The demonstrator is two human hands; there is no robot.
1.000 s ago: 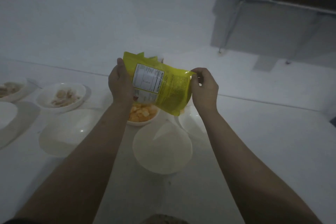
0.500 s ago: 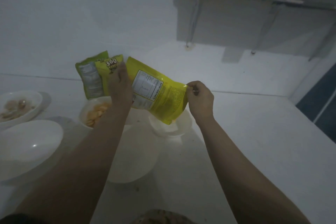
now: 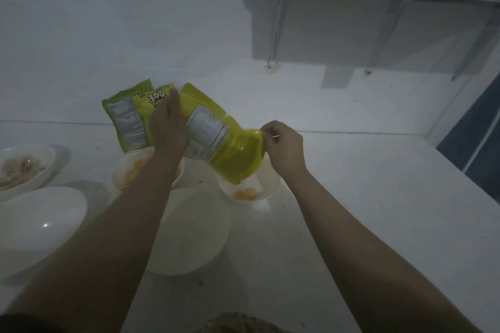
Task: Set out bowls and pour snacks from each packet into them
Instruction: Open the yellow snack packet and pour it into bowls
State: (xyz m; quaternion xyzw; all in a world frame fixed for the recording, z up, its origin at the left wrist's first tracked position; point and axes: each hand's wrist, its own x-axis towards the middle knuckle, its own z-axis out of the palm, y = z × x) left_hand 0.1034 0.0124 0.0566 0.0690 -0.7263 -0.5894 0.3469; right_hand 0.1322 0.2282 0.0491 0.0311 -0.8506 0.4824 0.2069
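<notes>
The left hand [image 3: 166, 127] grips the upper end of the yellow packet [image 3: 221, 140], fingers curled round its edge, while the right hand [image 3: 284, 146] pinches the lower corner between thumb and fingertips. The packet tilts down from the left fingers toward the right, its mouth just below the right fingers and over a small white bowl [image 3: 266, 186] that holds a few orange snacks [image 3: 244, 194]. The likely trouble is a sudden rush: if the packet is tipped steeper, pieces could overshoot the rim onto the table [image 3: 365, 197], or land in the empty bowl [image 3: 189, 238] nearer the person
</notes>
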